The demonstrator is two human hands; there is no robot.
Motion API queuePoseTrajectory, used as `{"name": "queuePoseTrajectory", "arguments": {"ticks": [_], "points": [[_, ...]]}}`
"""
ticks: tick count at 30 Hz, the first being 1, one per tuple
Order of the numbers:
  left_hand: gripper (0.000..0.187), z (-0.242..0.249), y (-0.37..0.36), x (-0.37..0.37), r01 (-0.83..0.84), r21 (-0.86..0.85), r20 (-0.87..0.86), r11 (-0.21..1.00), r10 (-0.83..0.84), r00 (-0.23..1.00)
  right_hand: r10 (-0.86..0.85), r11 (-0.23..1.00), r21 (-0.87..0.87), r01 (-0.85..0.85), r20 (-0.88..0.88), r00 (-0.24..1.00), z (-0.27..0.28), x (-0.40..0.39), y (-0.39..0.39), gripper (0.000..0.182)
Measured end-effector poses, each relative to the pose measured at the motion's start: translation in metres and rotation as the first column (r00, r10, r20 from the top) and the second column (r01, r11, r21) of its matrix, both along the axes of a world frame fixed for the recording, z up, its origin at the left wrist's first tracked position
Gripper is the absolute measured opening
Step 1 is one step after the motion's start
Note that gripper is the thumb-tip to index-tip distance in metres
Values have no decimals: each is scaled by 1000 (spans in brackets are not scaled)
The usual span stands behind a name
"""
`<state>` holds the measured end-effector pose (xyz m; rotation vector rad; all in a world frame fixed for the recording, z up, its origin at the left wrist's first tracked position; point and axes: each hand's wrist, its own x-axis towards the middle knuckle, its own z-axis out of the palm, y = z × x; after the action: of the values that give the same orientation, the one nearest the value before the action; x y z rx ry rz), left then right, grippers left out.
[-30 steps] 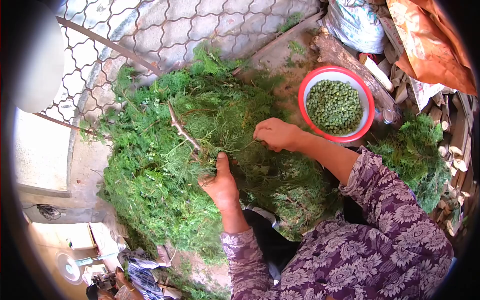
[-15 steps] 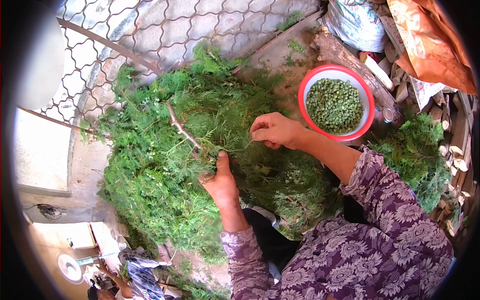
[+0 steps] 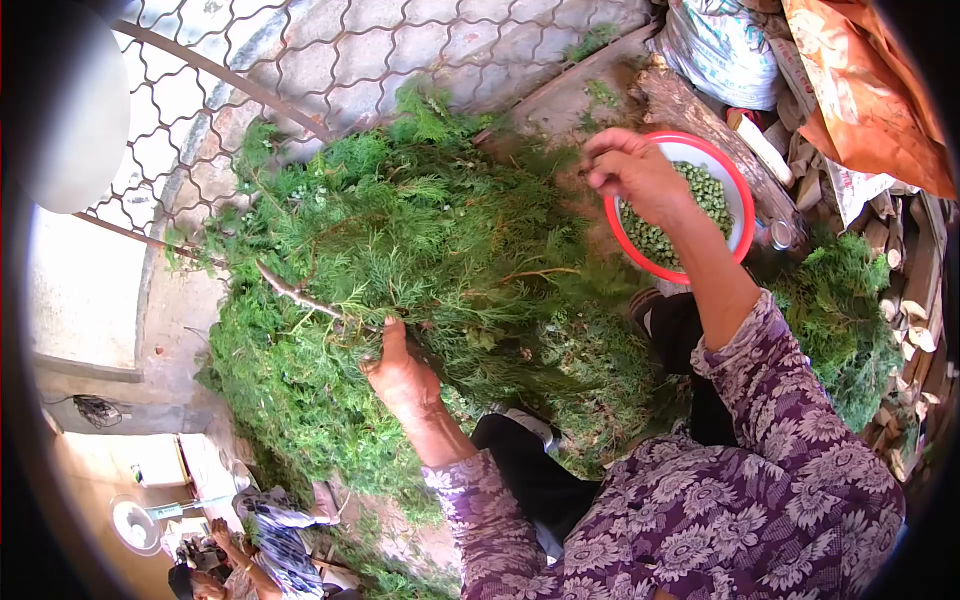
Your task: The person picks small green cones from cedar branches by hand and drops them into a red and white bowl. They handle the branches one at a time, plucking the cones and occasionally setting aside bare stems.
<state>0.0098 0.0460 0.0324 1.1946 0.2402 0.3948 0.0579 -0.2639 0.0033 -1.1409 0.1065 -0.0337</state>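
Observation:
My left hand [image 3: 405,388] is closed around a leafy evergreen branch [image 3: 300,294], thumb on top. Its bare brown stem end points up and left, and feathery green sprays spread to the right of the hand. My right hand [image 3: 640,178] is raised over the left rim of a red-rimmed white bowl [image 3: 742,190]. Its fingers are curled with the thumb against them; whatever they pinch is too small and blurred to make out. Small round green cones or seed pods [image 3: 700,185] fill much of the bowl, partly covered by that hand.
A large heap of cut green foliage [image 3: 290,390] surrounds my left hand. Beyond it stands a wire mesh [image 3: 330,60]. A log [image 3: 690,110], a white sack [image 3: 720,50], an orange sheet [image 3: 860,90] and split firewood [image 3: 915,290] lie right. Another person [image 3: 285,545] sits at lower left.
My right hand has moved up and right, from the foliage to the bowl's rim. My left hand has shifted slightly left and down, and the branch stem has swung left.

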Motion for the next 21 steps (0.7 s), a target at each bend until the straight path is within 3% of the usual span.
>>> {"name": "queuePoseTrajectory", "arguments": {"ticks": [1, 2, 3, 4, 8, 10, 11, 12, 13, 14, 16, 17, 19, 21], "points": [[19, 1, 2, -1, -1, -1, 2, 1000, 1, 1000, -123, 949, -296, 113, -15, 992, -3, 0, -12, 19], [20, 2, 3, -1, -24, 5, -25, 1000, 24, 999, -121, 948, -297, 112, -13, 993, -10, 0, -23, 19], [21, 3, 5, -1, -47, 11, -51, 999, 48, 998, -272, 590, -755, 288, 150, 950, -21, 0, -34, 27], [21, 2, 6, -1, -48, 9, -49, 999, 48, 998, -299, 15, -922, 388, 366, 881, -27, 0, -40, 36], [24, -3, 9, 1, -34, 11, -36, 999, 35, 999, -312, 30, -955, 295, 271, 910, -31, -1, -46, 45], [25, -4, 9, 0, -25, 3, -22, 1000, 25, 999, -203, 183, -971, 156, 118, 972, -21, -3, -30, 42], [36, -4, 9, 0, 11, 4, -44, 1000, -11, 999, -201, 185, -970, 157, 119, 972, -14, -5, -22, 42], [47, -5, 9, 0, 48, 3, -65, 999, -48, 997, -60, 311, -947, 76, 60, 996, -7, -9, -14, 41], [47, -5, 8, 1, 47, 4, -65, 999, -46, 997, 88, 418, -908, -21, 17, 996, -3, -11, -5, 41], [37, -6, 8, 2, 38, -10, -51, 999, -38, 998, 90, 418, -908, -21, 18, 996, -2, -12, 4, 41], [27, -8, 6, 3, 28, -23, -38, 999, -29, 999, 391, 565, -800, -201, 46, 919, 0, -15, 21, 40], [28, -9, 5, 3, 25, -9, -34, 1000, -26, 999, 391, 566, -799, -202, 45, 919, 1, -16, 29, 40], [29, -11, 4, 4, 22, 8, -33, 1000, -21, 999, 599, 511, -779, -364, 19, 800, 3, -17, 42, 40], [55, -14, 5, 5, 83, -7, -34, 996, -84, 996, 655, 494, -767, -410, 18, 756, 3, -18, 51, 39]]}}
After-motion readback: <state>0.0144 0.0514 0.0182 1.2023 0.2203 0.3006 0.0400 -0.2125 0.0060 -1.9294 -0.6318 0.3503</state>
